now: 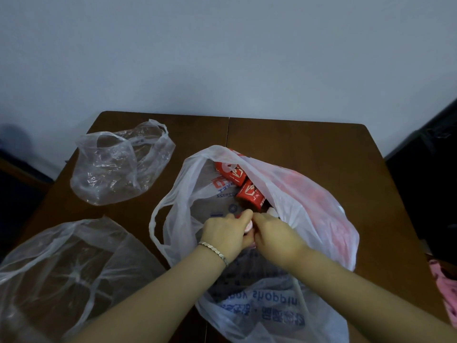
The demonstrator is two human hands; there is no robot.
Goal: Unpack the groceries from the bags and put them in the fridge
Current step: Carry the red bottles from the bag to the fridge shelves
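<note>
Step in hand: unpacking; both hands are down inside the printed bag (309, 194), which lies open at centre right of the frame on the brown table (309, 149).
Left hand (223, 233): fingers curled round a small pink-topped item (248, 227) near the bag's mouth; a bracelet (214, 250) sits on the wrist.
Right hand (274, 233): fingers bent in tight against the same item from the other side, so the two hands meet on it.
What the item is: too hidden by the fingers to tell.
Groceries left: two red packs (231, 173) (251, 195) lie deeper in the bag, just above the hands; a pale pink thing (272, 211) shows beside them.
Other bags: a clear bag (118, 167) at upper left and a second clear bag (61, 268) at lower left, both slack and seemingly emptied.
Fridge: not in view.
Next move, I'd judge: lift the held item clear of the loose plastic without snagging it, then carry it off to the fridge.
</note>
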